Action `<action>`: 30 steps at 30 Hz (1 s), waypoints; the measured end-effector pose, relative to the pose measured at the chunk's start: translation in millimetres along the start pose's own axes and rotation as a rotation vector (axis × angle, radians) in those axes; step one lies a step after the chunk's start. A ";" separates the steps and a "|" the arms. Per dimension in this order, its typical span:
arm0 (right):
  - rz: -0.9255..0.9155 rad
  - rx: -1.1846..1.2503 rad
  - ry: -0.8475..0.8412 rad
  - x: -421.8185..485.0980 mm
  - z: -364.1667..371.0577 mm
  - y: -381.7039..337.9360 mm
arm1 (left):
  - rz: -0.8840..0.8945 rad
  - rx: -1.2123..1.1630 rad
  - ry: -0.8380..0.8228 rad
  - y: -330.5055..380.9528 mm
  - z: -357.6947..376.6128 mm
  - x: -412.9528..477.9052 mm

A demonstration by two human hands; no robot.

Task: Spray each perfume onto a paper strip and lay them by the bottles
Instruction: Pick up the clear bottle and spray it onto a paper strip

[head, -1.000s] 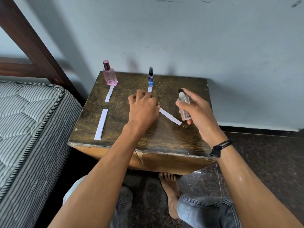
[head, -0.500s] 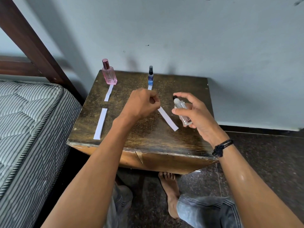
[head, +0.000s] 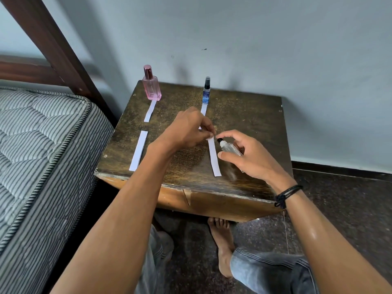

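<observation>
White paper strip [head: 214,158] runs toward the near edge of the table [head: 244,115], its far end pinched in the left hand [head: 186,130]. The right hand [head: 250,158] has its grip wrapped round the clear bottle [head: 230,147], nozzle nearly touching the strip's top. Better to draw the nozzle back a little and aim at mid-strip, away from the pinching fingers. One short press should do. The strip then belongs just before this bottle, in line with the pink bottle [head: 151,85] and blue bottle [head: 206,92].
</observation>
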State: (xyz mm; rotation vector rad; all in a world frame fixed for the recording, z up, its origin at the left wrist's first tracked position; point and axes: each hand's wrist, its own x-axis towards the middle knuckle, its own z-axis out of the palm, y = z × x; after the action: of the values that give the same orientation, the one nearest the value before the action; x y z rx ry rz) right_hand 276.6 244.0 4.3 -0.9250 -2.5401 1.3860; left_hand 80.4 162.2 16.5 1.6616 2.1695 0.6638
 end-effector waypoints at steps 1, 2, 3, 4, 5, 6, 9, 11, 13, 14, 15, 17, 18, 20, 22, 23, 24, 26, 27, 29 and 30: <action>-0.013 -0.045 0.012 0.5 1.6 1.2 | 0.001 0.000 0.003 -0.6 -0.2 0.4; -0.026 -0.079 0.024 0.6 3.3 1.5 | 0.000 -0.003 0.004 -1.7 0.2 0.6; -0.039 -0.110 0.039 0.4 4.5 1.3 | -0.001 -0.003 0.000 -2.7 0.1 1.0; -0.057 -0.148 0.048 -0.1 5.5 0.8 | -0.002 0.001 -0.004 -3.5 0.3 1.1; -0.073 -0.196 0.054 -0.6 6.4 0.2 | -0.001 0.007 -0.007 -4.4 0.2 1.1; -0.085 -0.247 0.059 -1.0 7.4 -0.3 | 0.002 0.014 -0.006 -5.0 0.3 1.5; -0.108 -0.343 0.072 -1.5 11.2 -0.4 | 0.001 0.034 -0.006 -6.6 1.7 1.6; -0.119 -0.379 0.076 -1.9 12.7 -1.0 | 0.000 0.043 -0.015 -7.0 2.7 1.8; -0.126 -0.418 0.075 -1.9 14.4 -1.8 | 0.000 0.042 -0.017 -7.7 3.4 1.9; -0.125 -0.435 0.076 -1.8 15.0 -2.1 | -0.001 0.040 -0.016 -7.9 3.6 1.9; -0.124 -0.446 0.078 -1.8 15.5 -2.3 | -0.001 0.037 -0.014 -8.1 3.7 1.7; -0.123 -0.456 0.085 -1.6 16.0 -2.0 | -0.002 0.037 -0.010 -8.4 3.8 1.7; -0.125 -0.460 0.087 -1.3 16.2 -1.7 | -0.002 0.039 -0.008 -8.6 3.9 1.9; -0.125 -0.468 0.088 -1.2 16.2 -1.8 | -0.005 0.042 -0.007 -8.4 3.9 2.0; -0.127 -0.478 0.085 -1.1 16.7 -2.7 | -0.008 0.044 -0.009 -8.5 3.7 2.3; -0.129 -0.484 0.083 -1.2 16.9 -2.9 | -0.010 0.044 -0.011 -8.4 3.6 2.4; -0.130 -0.487 0.083 -1.3 17.2 -3.0 | -0.011 0.045 -0.013 -8.2 3.5 2.7; -0.130 -0.487 0.083 -1.8 17.6 -3.2 | -0.009 0.053 -0.011 -8.0 3.5 3.0; -0.132 -0.488 0.084 -1.9 18.0 -3.1 | -0.009 0.057 -0.012 -8.0 3.4 3.1; -0.138 -0.489 0.091 -1.7 18.6 -2.7 | -0.009 0.057 -0.013 -8.1 3.4 3.5; -0.141 -0.490 0.093 -1.5 18.8 -2.7 | -0.007 0.055 -0.011 -8.4 3.5 3.7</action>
State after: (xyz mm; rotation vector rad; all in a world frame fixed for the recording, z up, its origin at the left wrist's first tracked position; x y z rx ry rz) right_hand 269.7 228.4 -4.2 -0.8213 -2.8577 0.6726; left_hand 74.4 164.5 9.0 1.6795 2.2036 0.5970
